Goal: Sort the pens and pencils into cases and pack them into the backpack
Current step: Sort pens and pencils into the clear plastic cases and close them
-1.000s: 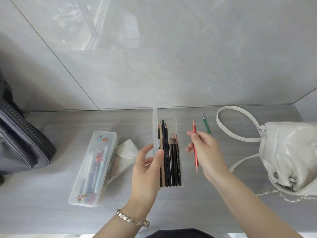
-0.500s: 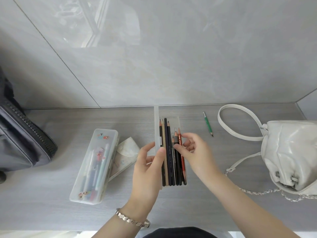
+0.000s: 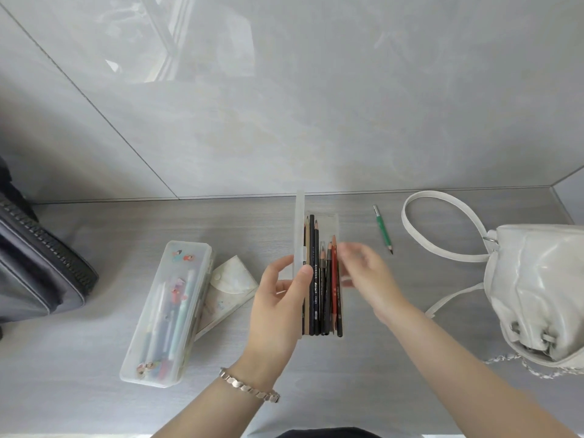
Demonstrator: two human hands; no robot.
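**Into the Frosted Case**

Pinches the case's upright frosted lid (image 3: 299,222) with left hand (image 3: 278,305), thumb and fingers curled round its edge. Hovers blurred right hand (image 3: 366,276), fingers loose and empty, beside the red pencil (image 3: 334,279), gripped half a second ago, lying now among slim dark pencils in the translucent case (image 3: 333,221) mid-table.

worktop (image 3: 94,374) before me | far left: backpack (image 3: 38,273) | near left: closed pen case (image 3: 167,311), pouch (image 3: 234,279) touching it | centre: open pencil case (image 3: 331,221) | far right: green pencil (image 3: 383,230) | right: white handbag (image 3: 537,289)
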